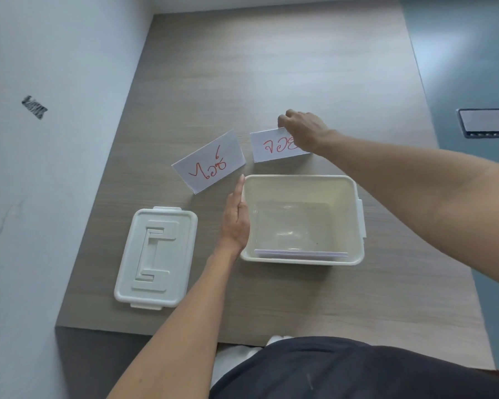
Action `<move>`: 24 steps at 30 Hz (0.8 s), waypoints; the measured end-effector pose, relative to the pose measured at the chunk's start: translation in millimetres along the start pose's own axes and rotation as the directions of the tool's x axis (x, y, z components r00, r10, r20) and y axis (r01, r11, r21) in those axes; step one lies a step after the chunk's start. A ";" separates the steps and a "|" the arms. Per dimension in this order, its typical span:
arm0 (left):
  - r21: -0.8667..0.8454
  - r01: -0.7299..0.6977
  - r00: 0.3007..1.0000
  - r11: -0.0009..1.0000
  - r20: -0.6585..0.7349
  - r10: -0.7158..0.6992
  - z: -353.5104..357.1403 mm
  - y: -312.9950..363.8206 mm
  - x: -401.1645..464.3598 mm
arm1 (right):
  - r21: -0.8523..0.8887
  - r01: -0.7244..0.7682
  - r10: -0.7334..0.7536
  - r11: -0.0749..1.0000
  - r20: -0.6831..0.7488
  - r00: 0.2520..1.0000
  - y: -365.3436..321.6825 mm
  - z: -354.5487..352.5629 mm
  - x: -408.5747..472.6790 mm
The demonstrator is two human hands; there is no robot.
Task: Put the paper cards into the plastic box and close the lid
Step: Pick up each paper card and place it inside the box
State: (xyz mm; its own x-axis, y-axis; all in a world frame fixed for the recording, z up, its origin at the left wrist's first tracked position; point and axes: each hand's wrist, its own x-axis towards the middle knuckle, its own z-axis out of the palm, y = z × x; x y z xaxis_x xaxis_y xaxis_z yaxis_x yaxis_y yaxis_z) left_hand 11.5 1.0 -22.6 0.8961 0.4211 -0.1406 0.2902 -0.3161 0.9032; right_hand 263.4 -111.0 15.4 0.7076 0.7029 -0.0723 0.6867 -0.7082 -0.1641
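An open cream plastic box (pixel 355 223) stands on the wooden table, with white cards (pixel 300 254) leaning against its near inner wall. Its lid (pixel 156 257) lies flat to the left. Two folded white paper cards with red writing stand behind the box: the left card (pixel 208 162) stands free, and my right hand (pixel 303 126) pinches the top edge of the right card (pixel 271 145). My left hand (pixel 236 220) rests flat, fingers straight, against the box's left wall.
The table (pixel 271 67) runs along a pale wall on the left, and its near edge is by my lap. A floor socket plate (pixel 487 123) sits in the blue floor to the right.
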 end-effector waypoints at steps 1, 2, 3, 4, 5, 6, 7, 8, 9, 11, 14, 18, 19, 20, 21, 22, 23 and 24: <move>-0.001 0.000 1.000 1.000 0.002 0.000 0.2 0.1 -0.2 | 0.006 0.002 -0.002 1.000 0.005 1.000 -0.9 -3.6 -2.8; -0.004 -0.001 1.000 1.000 0.004 0.001 -0.2 -0.1 -0.5 | 0.017 0.000 0.000 1.000 0.002 1.000 -1.9 -7.7 -5.5; -0.009 -0.003 1.000 1.000 0.008 0.003 -0.5 0.3 -1.3 | 0.026 -0.004 0.004 1.000 -0.007 1.000 -2.1 -12.4 -9.2; -0.010 -0.007 1.000 1.000 0.011 0.007 -0.8 0.9 -1.8 | 0.027 -0.004 0.004 1.000 -0.023 1.000 -1.8 -17.6 -12.9; -0.007 -0.011 1.000 1.000 0.011 0.011 -0.8 1.0 -1.8 | 0.026 -0.002 0.003 1.000 -0.043 0.999 -1.9 -23.6 -17.0; -0.006 -0.015 1.000 1.000 0.011 0.015 -1.1 0.8 -2.3 | 0.027 0.003 -0.001 1.000 -0.073 0.997 -2.2 -29.8 -22.0; -0.007 -0.016 1.000 1.000 0.012 0.017 -1.5 0.1 -2.4 | 0.028 0.012 -0.009 1.000 -0.112 0.994 -3.3 -36.6 -27.2; -0.010 -0.016 1.000 1.000 0.017 0.016 -2.2 -0.1 -2.2 | 0.027 0.025 -0.020 0.999 -0.160 0.987 -4.4 -43.5 -32.3; -0.015 -0.014 1.000 1.000 0.027 0.014 -2.9 -0.3 -3.0 | 0.022 0.034 -0.028 0.999 -0.207 0.978 -6.2 -50.0 -38.6; -0.028 -0.004 0.999 1.000 0.046 0.005 -4.2 -0.6 -4.4 | 0.012 0.038 -0.033 0.999 -0.294 0.955 -9.6 -61.9 -54.0; -0.030 -0.002 0.997 1.000 0.075 0.004 -2.1 0.5 -8.1 | -0.001 0.040 -0.037 0.999 -0.393 0.919 -15.3 -78.0 -84.4; -0.012 -0.043 0.997 0.999 0.060 0.044 -3.3 0.5 -6.9 | 0.029 0.096 -0.072 0.995 -0.460 0.885 -31.9 -89.0 -116.9; -0.007 -0.051 0.997 0.999 0.057 0.052 -4.6 0.3 -6.2 | 0.038 0.110 -0.079 0.993 -0.468 0.880 -37.8 -89.8 -125.3; -0.003 -0.053 0.997 0.999 0.053 0.053 -5.8 -1.0 -5.2 | 0.046 0.123 -0.087 0.991 -0.471 0.878 -44.1 -90.1 -134.5; -0.001 -0.054 0.997 0.999 0.048 0.054 -5.9 -1.4 -5.2 | 0.046 0.137 -0.099 0.990 -0.473 0.876 -49.3 -89.5 -144.7; 0.000 -0.056 0.997 0.998 0.048 0.056 -6.1 -1.2 -5.4 | 0.045 0.149 -0.110 0.988 -0.474 0.874 -54.6 -87.9 -155.1; -0.001 -0.060 0.997 0.998 0.050 0.060 -6.0 -0.7 -5.3 | 0.045 0.158 -0.118 0.987 -0.472 0.874 -59.3 -85.0 -165.2; -0.004 -0.061 0.997 0.998 0.051 0.061 -5.8 -0.5 -5.2 | 0.051 0.160 -0.118 0.986 -0.470 0.875 -64.2 -80.0 -175.3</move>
State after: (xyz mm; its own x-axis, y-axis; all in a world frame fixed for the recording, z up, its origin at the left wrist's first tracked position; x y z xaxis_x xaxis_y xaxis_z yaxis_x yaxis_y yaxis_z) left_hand 4.7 3.9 -19.9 0.9282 0.3567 -0.1058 0.2337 -0.3376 0.9118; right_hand 108.6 -194.0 117.4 0.6164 0.6671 0.4183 0.7818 -0.5819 -0.2239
